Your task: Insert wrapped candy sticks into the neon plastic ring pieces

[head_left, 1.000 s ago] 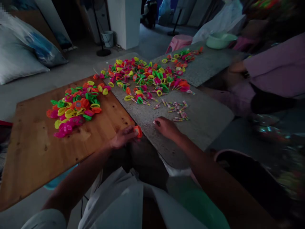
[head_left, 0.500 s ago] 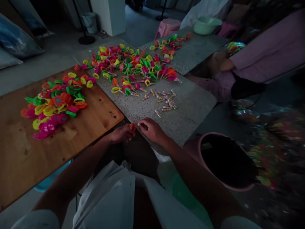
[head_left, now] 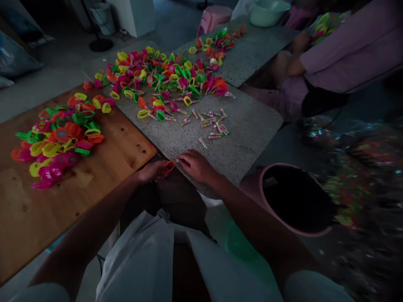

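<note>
My left hand point(head_left: 151, 171) is closed on a small orange plastic ring piece point(head_left: 168, 167) at the near edge of the grey speckled slab point(head_left: 248, 126). My right hand point(head_left: 197, 164) sits right beside it, fingertips pinched at the orange piece, with something small and pale at the tips that I cannot make out. A scatter of small striped sticks point(head_left: 214, 123) lies on the slab just beyond my hands. Farther back spreads a big heap of neon plastic rings point(head_left: 163, 75). Another heap of finished neon pieces point(head_left: 59, 134) rests on the wooden board point(head_left: 78, 184) to the left.
A pink bucket point(head_left: 261, 188) stands at my right knee. Another person in a purple garment point(head_left: 346, 54) sits at the far right by a second slab point(head_left: 252, 54) with more rings. A pale green bowl point(head_left: 267, 10) and a pink stool point(head_left: 214, 16) stand behind.
My right hand came left from the slab to meet the left hand at the orange piece. The view has swung down and right, bringing the pink bucket into sight.
</note>
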Motion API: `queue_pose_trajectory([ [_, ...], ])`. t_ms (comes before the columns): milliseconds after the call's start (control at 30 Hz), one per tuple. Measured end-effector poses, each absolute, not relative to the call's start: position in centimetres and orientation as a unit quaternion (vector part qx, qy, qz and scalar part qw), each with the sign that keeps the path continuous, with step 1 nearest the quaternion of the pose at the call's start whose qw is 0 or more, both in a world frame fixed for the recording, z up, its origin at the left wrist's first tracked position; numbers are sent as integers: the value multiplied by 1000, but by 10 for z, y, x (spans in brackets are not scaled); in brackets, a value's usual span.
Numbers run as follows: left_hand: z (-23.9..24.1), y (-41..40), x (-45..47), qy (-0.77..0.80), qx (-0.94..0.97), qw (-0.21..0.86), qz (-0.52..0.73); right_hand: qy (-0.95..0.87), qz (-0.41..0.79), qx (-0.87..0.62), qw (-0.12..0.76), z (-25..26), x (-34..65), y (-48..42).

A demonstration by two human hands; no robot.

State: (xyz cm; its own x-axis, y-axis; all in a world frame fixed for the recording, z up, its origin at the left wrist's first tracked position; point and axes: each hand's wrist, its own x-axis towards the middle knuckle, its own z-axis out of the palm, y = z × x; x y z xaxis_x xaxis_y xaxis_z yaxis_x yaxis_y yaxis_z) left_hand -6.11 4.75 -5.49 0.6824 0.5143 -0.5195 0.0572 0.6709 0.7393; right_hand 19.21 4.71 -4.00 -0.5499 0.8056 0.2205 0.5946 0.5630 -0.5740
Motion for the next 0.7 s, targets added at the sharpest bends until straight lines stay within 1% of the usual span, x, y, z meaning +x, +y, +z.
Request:
queue_pose_trajectory([
  [133,-56,44,-58,413,375,817,147,-860,228,-399,221,-41,190,48],
  [267,-52,36,-53,429,337,820,175,-853,240,-400,234,-44,190,47],
  [700,-45,19,-31,509,301,768,246,-831,273,-414,250,-43,191,44],
])
